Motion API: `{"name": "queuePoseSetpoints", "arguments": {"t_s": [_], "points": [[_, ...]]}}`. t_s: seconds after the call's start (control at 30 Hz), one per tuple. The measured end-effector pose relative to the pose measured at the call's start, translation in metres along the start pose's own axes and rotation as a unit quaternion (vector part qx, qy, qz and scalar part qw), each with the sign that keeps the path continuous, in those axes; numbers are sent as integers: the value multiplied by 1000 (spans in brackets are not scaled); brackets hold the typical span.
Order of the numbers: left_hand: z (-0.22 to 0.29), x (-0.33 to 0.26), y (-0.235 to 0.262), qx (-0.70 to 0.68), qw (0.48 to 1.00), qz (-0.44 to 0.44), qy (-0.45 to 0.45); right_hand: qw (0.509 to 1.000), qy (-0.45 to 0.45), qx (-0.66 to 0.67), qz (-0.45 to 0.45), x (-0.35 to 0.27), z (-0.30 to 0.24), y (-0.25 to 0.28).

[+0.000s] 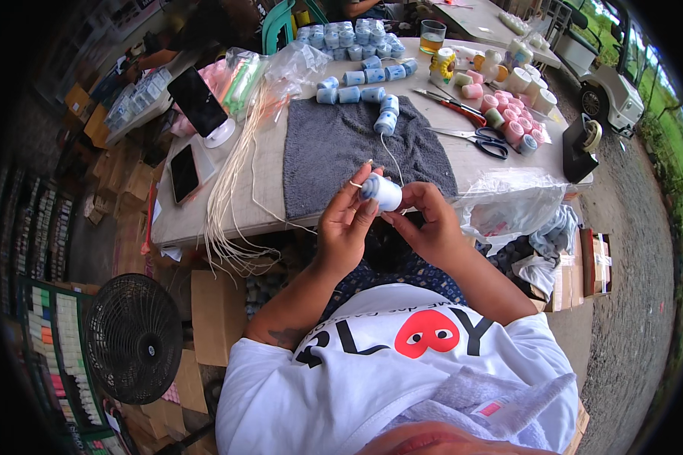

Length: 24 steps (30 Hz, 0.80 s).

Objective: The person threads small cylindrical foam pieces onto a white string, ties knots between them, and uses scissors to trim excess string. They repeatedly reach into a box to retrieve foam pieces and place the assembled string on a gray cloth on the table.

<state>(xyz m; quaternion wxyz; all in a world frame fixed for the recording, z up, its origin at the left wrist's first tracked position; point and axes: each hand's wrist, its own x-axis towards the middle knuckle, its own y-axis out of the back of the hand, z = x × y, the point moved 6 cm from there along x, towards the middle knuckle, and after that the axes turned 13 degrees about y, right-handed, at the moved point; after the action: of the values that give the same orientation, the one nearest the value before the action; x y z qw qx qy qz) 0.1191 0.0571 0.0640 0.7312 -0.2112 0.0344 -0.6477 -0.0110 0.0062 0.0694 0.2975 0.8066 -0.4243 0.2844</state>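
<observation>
My left hand [341, 224] holds a small white and blue candle-like cylinder [381, 192] tilted above the front edge of a dark grey towel [334, 148]. At the cylinder's right end, my right hand [434, 224] has its fingertips pinched together on a white cord [394, 155]. The cord runs back to a row of blue and white cylinders [385, 122] curving over the towel. A short cord end shows by my left fingertips. Whether the cord passes right through the held cylinder is hidden.
Many loose cords [239, 167] hang over the table's front edge. Scissors [482, 140], orange-handled pliers [463, 111], pink cylinders [512, 121] and a tape dispenser [582, 148] lie right. Two phones [184, 173] lie left, a drinking glass [432, 36] behind. A fan [133, 337] stands lower left.
</observation>
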Motion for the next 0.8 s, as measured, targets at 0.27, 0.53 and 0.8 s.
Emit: {"name": "queuePoseSetpoints", "arguments": {"t_s": [0.27, 0.53, 0.8], "points": [[53, -14, -5, 196, 965, 29, -171, 984, 138, -86, -69, 37, -39, -19], [187, -55, 41, 115, 943, 83, -301, 924, 221, -293, -109, 108, 4, -33], [208, -76, 60, 120, 938, 95, -310, 949, 141, -280, -25, 230, 53, -16]]}}
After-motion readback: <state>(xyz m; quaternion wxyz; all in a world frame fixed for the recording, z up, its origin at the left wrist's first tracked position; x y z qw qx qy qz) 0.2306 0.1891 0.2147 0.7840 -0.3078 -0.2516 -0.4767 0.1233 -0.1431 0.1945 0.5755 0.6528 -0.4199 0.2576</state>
